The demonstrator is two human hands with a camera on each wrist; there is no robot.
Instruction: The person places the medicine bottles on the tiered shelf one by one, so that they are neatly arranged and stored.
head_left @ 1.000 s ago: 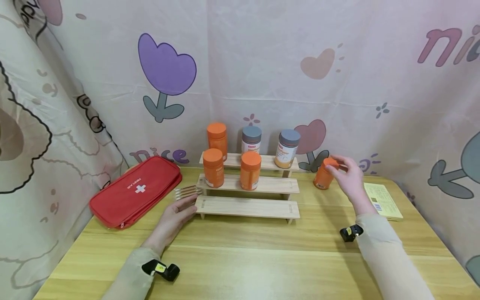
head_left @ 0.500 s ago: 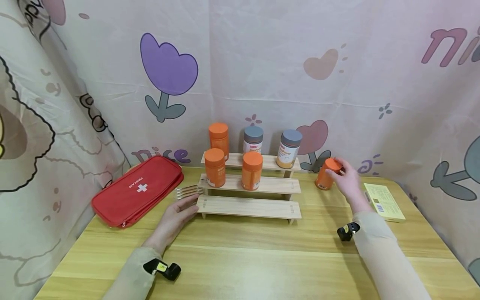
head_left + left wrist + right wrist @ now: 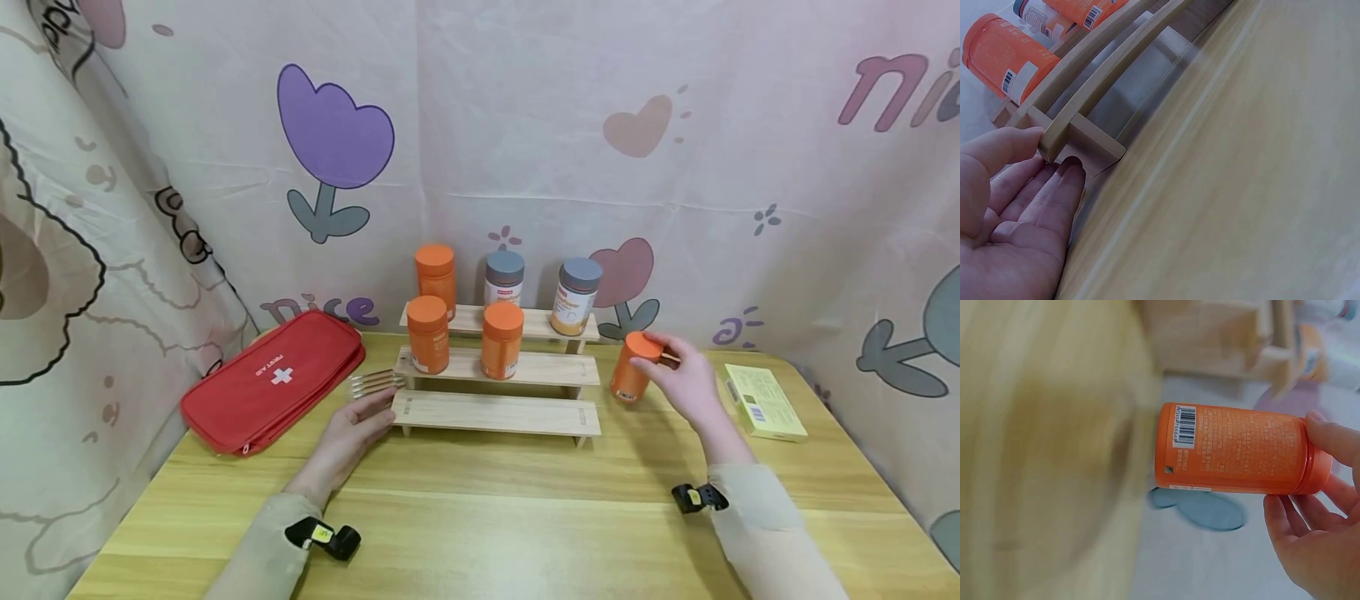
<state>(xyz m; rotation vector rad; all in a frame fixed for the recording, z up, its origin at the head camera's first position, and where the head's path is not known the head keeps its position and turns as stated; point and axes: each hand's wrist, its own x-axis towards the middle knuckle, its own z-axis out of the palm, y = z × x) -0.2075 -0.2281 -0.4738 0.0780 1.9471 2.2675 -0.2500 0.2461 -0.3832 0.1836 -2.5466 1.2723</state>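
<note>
My right hand [image 3: 686, 383] grips an orange bottle [image 3: 628, 380] by its cap, to the right of a three-tier wooden display rack [image 3: 495, 412]. In the right wrist view the bottle [image 3: 1235, 450] shows a barcode, with thumb and fingers on opposite sides of the cap. My left hand [image 3: 348, 437] pinches the left end of the rack's lowest board [image 3: 1063, 128], thumb above and fingers below. On the middle tier stand two orange bottles [image 3: 428, 337]. The top tier bears another orange bottle [image 3: 437, 275] and two grey-capped jars [image 3: 576, 298].
A red first aid pouch [image 3: 273, 379] lies on the left of the wooden table [image 3: 510, 533]. Several cotton swabs [image 3: 372, 382] lie between it and the rack. On the right is a flat yellow box [image 3: 767, 404]. A printed curtain [image 3: 510, 125] hangs behind.
My right hand has lifted the orange bottle off the table and brought it left and nearer, toward the rack. The left hand stays at the rack's end.
</note>
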